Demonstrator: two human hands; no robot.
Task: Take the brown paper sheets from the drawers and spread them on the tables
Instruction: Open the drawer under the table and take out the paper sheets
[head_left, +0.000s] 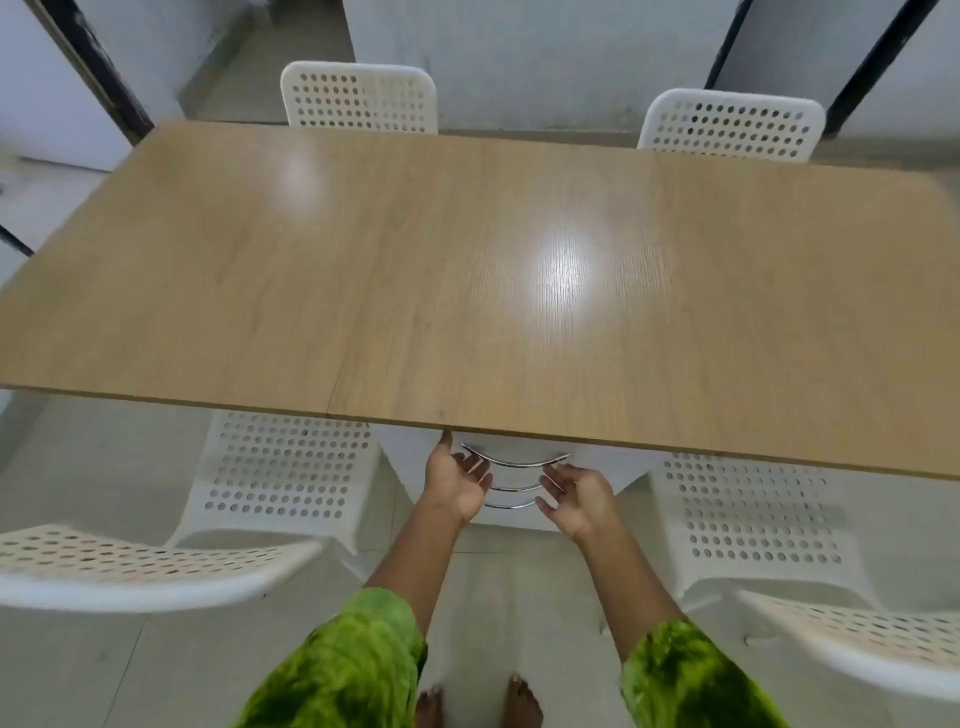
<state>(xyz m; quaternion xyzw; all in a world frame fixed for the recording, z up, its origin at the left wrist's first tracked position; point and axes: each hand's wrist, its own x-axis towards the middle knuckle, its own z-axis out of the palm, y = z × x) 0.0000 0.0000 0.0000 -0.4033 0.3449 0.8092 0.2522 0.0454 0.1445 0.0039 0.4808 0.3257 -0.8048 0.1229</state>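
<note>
Bottom centre: bare feet on pale floor, green sleeves above. Left hand and right hand are out in front, palms facing, fingers loose, grasping nothing. They flank the curved chrome handles of the white drawers, lower centre, under the table edge. Drawer fronts look closed; the paper sheets are hidden. Near chairs flank the drawers; far chairs stand at upper frame.
</note>
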